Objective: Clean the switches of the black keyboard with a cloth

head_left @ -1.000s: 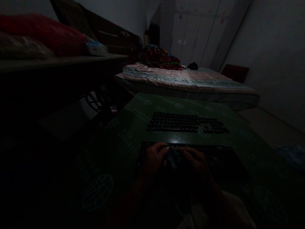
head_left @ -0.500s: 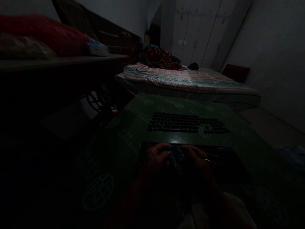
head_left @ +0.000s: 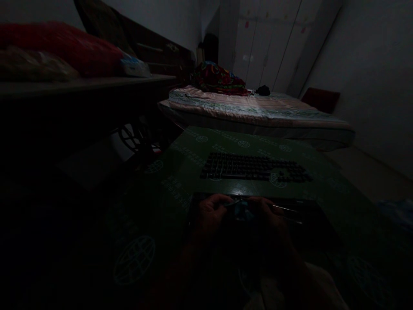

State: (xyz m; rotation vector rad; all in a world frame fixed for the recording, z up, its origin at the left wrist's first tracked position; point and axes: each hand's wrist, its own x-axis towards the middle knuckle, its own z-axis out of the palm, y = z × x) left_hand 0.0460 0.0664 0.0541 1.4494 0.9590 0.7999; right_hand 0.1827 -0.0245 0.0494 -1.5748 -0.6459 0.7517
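In the dim light both my hands are close together over a dark, flat keyboard base (head_left: 314, 219). My left hand (head_left: 210, 212) is closed in a pinch at the left edge of a small bluish cloth (head_left: 242, 212). From the other side my right hand (head_left: 267, 214) pinches the same cloth, fingers bent. Two thin shiny metal prongs (head_left: 288, 209), perhaps of tweezers or a wire puller, stick out to the right from under the right hand. Anything small inside the cloth is hidden. Beyond the base, black keycaps (head_left: 238, 165) lie in keyboard rows.
The green table (head_left: 174, 172) bears printed white globes and lettering. Behind it stands a bed (head_left: 258, 107) with a red patterned blanket (head_left: 219, 79). A shelf at left holds a red bag (head_left: 71, 49). Light fabric (head_left: 319, 280) shows at the bottom.
The cloth between my fingers has shifted and bunched slightly. The metal prongs at my right hand show longer and brighter now. The view has moved very slightly.
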